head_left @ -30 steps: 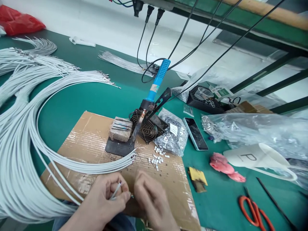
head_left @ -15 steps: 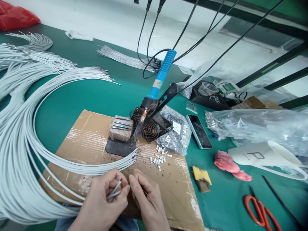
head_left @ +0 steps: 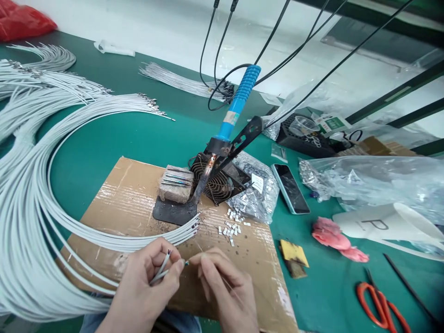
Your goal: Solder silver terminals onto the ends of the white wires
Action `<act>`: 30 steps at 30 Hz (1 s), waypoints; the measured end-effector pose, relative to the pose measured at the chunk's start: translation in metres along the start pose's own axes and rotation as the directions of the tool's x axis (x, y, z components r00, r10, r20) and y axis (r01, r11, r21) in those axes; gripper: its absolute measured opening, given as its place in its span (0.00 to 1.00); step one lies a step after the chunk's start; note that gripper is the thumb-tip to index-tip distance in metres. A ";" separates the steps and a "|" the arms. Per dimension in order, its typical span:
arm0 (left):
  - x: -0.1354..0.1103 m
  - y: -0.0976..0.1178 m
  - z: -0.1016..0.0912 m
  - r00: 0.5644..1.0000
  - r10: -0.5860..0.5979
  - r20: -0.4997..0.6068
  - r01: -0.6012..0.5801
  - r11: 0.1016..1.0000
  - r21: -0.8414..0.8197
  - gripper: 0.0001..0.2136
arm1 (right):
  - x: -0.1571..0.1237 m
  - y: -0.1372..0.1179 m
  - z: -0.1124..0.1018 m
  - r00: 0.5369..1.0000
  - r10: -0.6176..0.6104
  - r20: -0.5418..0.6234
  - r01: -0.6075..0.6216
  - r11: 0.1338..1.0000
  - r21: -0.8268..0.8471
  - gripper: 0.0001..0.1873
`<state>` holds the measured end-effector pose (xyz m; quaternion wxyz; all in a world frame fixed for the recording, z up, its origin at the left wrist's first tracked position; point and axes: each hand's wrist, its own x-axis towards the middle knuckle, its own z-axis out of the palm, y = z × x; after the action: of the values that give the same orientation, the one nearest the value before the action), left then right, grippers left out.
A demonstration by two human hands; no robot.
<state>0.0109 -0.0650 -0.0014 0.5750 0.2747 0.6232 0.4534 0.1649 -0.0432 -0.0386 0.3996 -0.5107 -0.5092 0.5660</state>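
My left hand is closed around white cables, pinching one between thumb and forefinger. Its stripped end with tiny coloured wires pokes out past the thumb, and another cable end sticks up above the fingers. Just to the right, my right hand is closed in a pinch, fingertips close to that end. A thin wire shows faintly along its palm; its exact kind is unclear. Behind the hands, a bundle of white cables has its cut ends on the cardboard sheet.
A blue-handled soldering iron leans in its stand by a small fan and a worn block. Small white pieces lie scattered near a plastic bag. Rightward are a phone, yellow sponge and orange-handled scissors.
My right hand has moved right and a little away from my left fingertips, uncovering the coloured wire ends. My left hand has shifted slightly left, still gripping the cables.
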 end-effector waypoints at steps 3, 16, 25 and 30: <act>-0.005 0.001 0.004 0.997 0.035 -0.064 -0.036 0.999 -0.004 0.11 | -0.005 -0.003 0.007 1.000 -0.021 0.021 0.020 1.000 0.008 0.13; -0.012 -0.025 0.012 0.975 0.180 -0.133 -0.156 0.972 0.173 0.11 | -0.009 0.010 0.027 0.979 -0.116 -0.165 0.134 0.986 0.102 0.08; -0.008 -0.039 0.011 0.994 0.053 -0.095 -0.058 0.997 -0.046 0.18 | -0.011 0.025 0.041 0.922 -0.276 -0.272 0.305 0.950 0.070 0.09; -0.004 -0.015 0.011 0.998 -0.036 -0.048 0.027 0.985 -0.169 0.19 | -0.008 0.018 0.027 0.891 -0.403 -0.208 0.404 0.914 -0.039 0.12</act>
<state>0.0249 -0.0724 -0.0122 0.5872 0.2037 0.6015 0.5020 0.1405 -0.0580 -0.0558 0.5618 -0.4499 -0.5569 0.4145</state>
